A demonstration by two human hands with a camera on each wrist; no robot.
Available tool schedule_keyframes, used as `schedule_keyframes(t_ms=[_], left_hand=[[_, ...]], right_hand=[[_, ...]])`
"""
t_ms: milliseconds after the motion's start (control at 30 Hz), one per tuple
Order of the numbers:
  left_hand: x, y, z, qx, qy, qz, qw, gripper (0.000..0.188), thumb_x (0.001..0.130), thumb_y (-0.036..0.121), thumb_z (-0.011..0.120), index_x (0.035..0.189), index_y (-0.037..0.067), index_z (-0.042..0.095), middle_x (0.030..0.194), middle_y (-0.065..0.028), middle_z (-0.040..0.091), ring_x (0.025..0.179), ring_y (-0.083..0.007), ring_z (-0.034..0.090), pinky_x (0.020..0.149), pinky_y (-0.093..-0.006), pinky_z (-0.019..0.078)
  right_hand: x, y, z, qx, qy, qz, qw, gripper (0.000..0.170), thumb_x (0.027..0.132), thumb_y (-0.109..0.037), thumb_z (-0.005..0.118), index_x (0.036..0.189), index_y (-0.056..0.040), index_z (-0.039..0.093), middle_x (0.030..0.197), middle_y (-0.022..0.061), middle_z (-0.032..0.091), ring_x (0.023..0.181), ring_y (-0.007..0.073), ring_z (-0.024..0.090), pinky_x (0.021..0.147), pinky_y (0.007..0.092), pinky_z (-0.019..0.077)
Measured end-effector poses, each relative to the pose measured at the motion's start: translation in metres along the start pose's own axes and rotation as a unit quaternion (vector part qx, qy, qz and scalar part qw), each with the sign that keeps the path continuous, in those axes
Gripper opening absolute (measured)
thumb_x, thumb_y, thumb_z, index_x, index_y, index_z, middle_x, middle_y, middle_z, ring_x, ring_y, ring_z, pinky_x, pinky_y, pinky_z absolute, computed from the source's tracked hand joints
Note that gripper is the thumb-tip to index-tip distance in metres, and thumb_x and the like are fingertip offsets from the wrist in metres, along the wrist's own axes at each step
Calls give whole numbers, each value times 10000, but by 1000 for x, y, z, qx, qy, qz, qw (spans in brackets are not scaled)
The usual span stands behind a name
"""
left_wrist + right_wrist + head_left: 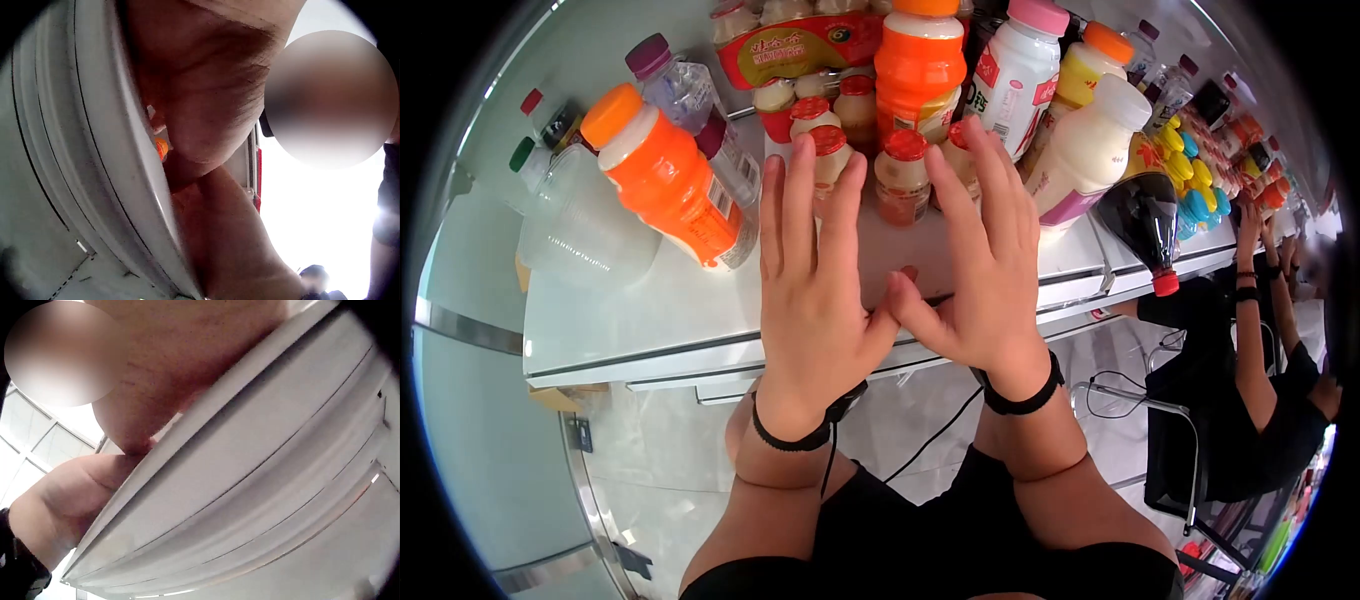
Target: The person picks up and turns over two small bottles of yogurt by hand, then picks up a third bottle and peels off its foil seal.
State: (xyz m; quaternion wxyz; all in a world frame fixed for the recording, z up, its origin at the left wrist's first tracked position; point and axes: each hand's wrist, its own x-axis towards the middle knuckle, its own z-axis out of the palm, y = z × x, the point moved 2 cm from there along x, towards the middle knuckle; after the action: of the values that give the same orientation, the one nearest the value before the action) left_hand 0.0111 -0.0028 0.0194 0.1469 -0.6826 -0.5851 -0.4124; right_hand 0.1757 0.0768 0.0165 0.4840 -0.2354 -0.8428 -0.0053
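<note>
In the head view my left hand and right hand are side by side over the front of the white table, palms down. Their fingers are straight and spread, pointing away from me, and the thumbs meet in the middle. Neither hand holds anything. Just beyond the fingertips, small bottles with red caps stand in a group. Left of my left hand leans an orange drink bottle. A white milk bottle stands right of my right hand. Both wrist views show the palms close to the table edge.
Behind stand a larger orange bottle, a pink-capped white bottle and a red multipack. A clear plastic container is at left. A dark bottle with a red cap lies at right. Another person sits further right.
</note>
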Motion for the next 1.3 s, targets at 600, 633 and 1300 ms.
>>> schedule_keyframes(t_ms=[600, 633, 1300], left_hand=[[2, 4, 6, 19, -15, -12, 1000, 853, 878, 163, 720, 1693, 131, 470, 1760, -252, 334, 1545, -541, 385, 1263, -617, 351], [2, 5, 7, 20, -16, -14, 1000, 856, 876, 151, 722, 1694, 142, 470, 1752, -246, 334, 1542, -533, 388, 1261, -612, 354], [20, 11, 12, 51, 23, -27, 998, 792, 870, 61, 806, 1600, 275, 585, 1574, -186, 448, 1382, -439, 582, 1096, -500, 556]], right_hand=[[0, -9, 2, -76, -5, 50, 996, 901, 803, -393, 795, 1628, -125, 552, 1667, 279, 408, 1519, 539, 398, 1238, 617, 350], [0, -9, 2, -75, -2, 50, 996, 898, 790, -389, 795, 1617, -129, 562, 1656, 280, 408, 1510, 540, 397, 1226, 626, 357], [2, -12, 3, -68, 28, 49, 996, 719, 875, -276, 733, 1560, -143, 563, 1564, 304, 440, 1478, 515, 410, 1237, 652, 323]])
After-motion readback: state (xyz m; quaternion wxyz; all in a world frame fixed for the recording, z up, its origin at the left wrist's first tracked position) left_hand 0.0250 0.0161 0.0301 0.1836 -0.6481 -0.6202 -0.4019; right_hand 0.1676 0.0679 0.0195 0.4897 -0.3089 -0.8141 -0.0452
